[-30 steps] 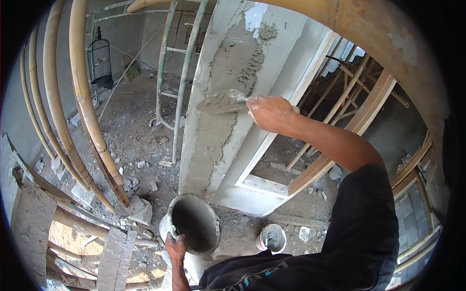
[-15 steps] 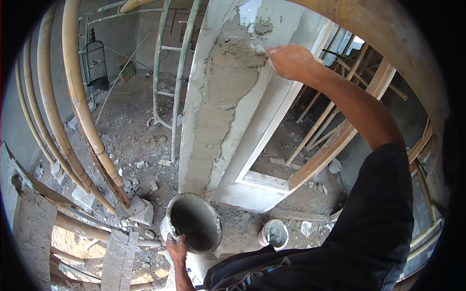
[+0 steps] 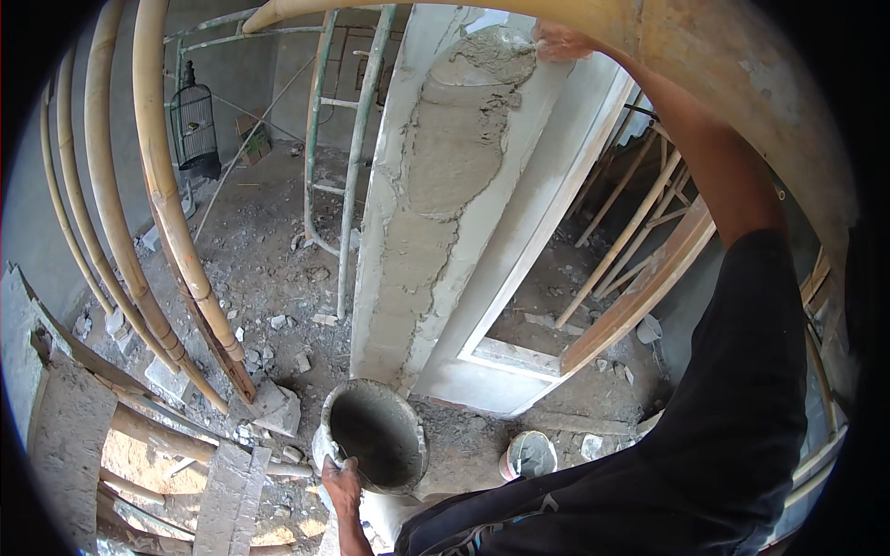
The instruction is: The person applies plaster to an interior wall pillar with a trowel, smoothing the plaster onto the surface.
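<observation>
My right arm is stretched up and away, and my right hand (image 3: 563,42) is closed at the upper part of a wall strip (image 3: 556,102). It appears to grip a trowel, whose blade is mostly hidden against the mortar. Wet grey mortar (image 3: 459,148) covers the middle of the strip, lumpy at the top and smoother lower down. Below, my left hand (image 3: 341,484) clasps the near left rim of a mortar-crusted bucket (image 3: 371,389), holding it tilted. Inside the bucket lies dark grey mortar, partly in shadow.
Bamboo poles (image 3: 158,185) stand at left, beside a green metal scaffold frame (image 3: 352,157). A birdcage (image 3: 193,125) stands farther back. Right of the strip is a white-edged frame (image 3: 510,357). A small bucket (image 3: 530,456) sits on the rubble-strewn ground; a bamboo pole crosses the top.
My right hand has moved up along the wall strip, and the mortar's upper patch looks more spread. My left hand still holds the bucket. The whole view has shifted slightly.
</observation>
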Tool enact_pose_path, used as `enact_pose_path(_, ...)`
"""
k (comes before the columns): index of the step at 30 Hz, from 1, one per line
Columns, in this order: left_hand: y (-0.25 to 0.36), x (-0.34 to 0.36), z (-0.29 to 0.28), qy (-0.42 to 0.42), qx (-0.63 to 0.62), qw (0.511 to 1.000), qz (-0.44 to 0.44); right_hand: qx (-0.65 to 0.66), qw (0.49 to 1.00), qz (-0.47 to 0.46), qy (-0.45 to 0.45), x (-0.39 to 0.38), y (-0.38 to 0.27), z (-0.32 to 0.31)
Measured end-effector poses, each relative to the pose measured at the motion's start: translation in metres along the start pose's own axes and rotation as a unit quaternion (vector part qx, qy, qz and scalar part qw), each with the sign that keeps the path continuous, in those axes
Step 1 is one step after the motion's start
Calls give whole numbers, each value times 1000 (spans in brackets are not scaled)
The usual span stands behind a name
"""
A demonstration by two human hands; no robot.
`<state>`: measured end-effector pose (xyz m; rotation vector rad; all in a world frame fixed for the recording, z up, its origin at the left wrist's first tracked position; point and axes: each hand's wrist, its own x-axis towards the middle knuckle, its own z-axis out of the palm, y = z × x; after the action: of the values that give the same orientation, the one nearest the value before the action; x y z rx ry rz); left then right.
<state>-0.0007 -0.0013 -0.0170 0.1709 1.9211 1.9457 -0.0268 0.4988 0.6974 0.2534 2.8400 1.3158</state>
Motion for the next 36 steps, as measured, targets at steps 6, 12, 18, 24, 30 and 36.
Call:
enact_pose_path(6,-20,4,-7,-8,37,999,7,8,991,42,127,-39,-45,11)
enact_pose_path(12,8,2,-2,-15,4,1000,-8,-2,968,95,234,-73,-64,-3)
enact_pose_path(18,-3,10,-5,-19,-9,1000,14,15,983,178,-37,-86,-228,-49)
enact_pose_path(24,6,11,-1,-41,14,999,3,100,974,202,1,-115,-226,-10)
enact_pose_path(30,4,16,0,-29,-28,999,20,101,975,197,22,-116,-197,-10)
enact_pose_path(36,4,14,0,-41,-7,999,19,221,924,291,-115,-103,-218,-53)
